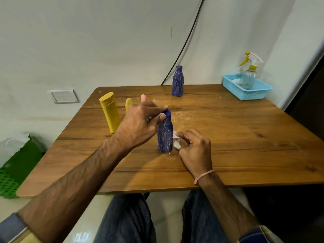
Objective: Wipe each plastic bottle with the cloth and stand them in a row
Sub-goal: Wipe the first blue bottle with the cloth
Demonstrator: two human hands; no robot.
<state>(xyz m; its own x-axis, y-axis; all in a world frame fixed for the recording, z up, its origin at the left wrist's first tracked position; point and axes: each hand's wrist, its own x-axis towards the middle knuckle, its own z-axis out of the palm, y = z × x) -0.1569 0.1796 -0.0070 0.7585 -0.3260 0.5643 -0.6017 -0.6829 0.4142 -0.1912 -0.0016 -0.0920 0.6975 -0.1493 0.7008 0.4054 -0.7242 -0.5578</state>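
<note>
The near blue bottle (pixel 165 133) stands upright mid-desk (pixel 236 137), no readable label. Left hand (pixel 140 125) fingers pinch its cap; right hand (pixel 194 148) fingers press a white cloth (pixel 176 142) against its side.

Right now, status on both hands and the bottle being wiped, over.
Left hand grips top of near blue bottle, upright on table. Right hand presses cloth to its side. Far blue bottle and yellow bottle stand apart; nothing blocking.
</note>
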